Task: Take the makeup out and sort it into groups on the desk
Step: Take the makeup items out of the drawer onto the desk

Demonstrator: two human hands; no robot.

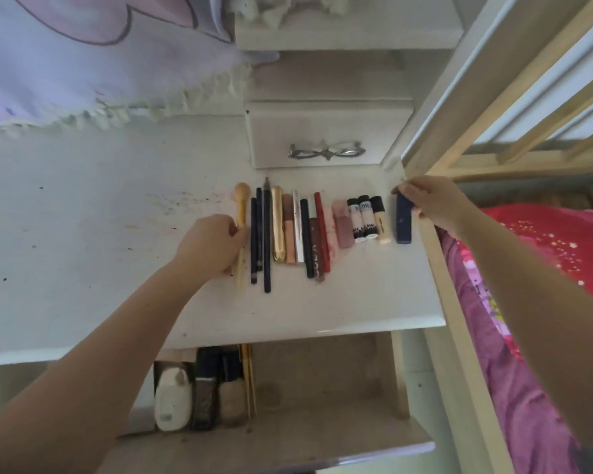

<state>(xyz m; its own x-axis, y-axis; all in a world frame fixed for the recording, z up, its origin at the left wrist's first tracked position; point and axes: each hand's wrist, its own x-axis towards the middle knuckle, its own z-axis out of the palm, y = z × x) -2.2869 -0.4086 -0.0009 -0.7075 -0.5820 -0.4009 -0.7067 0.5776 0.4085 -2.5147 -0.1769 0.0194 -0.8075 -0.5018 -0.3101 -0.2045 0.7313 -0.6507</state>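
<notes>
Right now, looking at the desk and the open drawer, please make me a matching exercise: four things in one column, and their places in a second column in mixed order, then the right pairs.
Things:
1. gold brush
2. navy blue tube
3. white bottle
4. gold tube

Places:
A. in the open drawer below the desk
B. at the right end of the row, at the right hand
C. at the left end of the row, held by the left hand
D. in the row on the desk, right of the dark pencils

Pairs: 1-C, 2-B, 3-A, 4-D
</notes>
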